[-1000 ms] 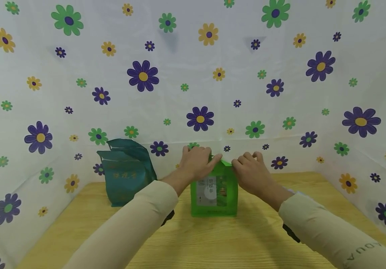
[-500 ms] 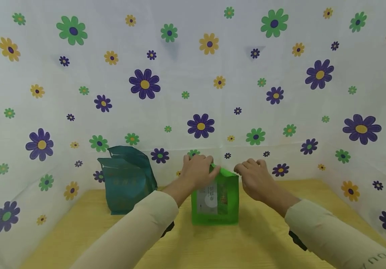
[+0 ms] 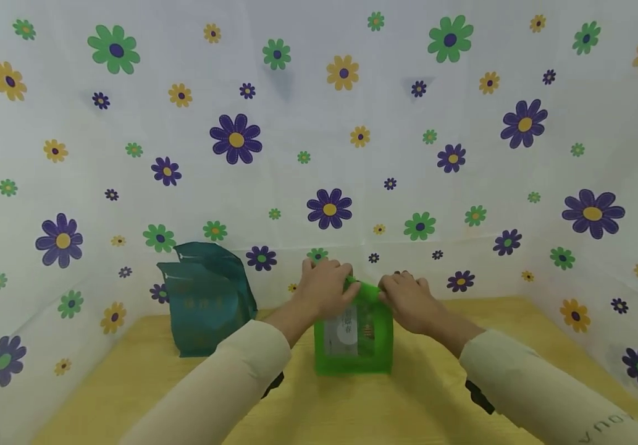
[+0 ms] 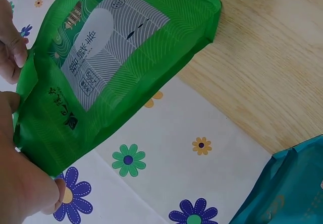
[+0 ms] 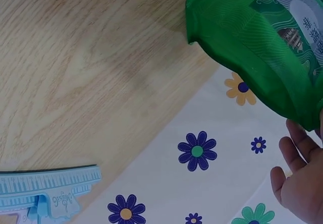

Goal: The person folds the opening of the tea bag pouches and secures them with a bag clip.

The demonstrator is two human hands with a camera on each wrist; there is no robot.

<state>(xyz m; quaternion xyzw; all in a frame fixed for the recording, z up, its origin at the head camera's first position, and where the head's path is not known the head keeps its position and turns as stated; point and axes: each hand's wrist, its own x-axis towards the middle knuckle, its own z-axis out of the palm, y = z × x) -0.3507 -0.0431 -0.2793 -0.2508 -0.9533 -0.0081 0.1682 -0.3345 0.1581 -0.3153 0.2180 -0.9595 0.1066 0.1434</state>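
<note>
A green tea bag [image 3: 354,337] with a grey and white label stands upright on the wooden table in the head view. My left hand [image 3: 325,290] grips its top edge on the left side, fingers behind and thumb in front. At the top right corner my right hand [image 3: 412,303] pinches the edge between thumb and curled fingers. The left wrist view shows the bag's printed front [image 4: 111,67] and both hands along its top edge. In the right wrist view, the right fingers [image 5: 298,151] lie right at the bag's upper corner.
Two teal bags [image 3: 202,315], one behind the other, stand left of the green bag. A light blue item with a piano-key pattern [image 5: 50,186] lies on the table to the right. Flower-printed white cloth [image 3: 363,154] encloses the table's back and sides.
Half a second ago my right hand was slightly off the bag's top right corner; now it is back on it. The bag's top edge has changed shape, and the left hand keeps its hold.
</note>
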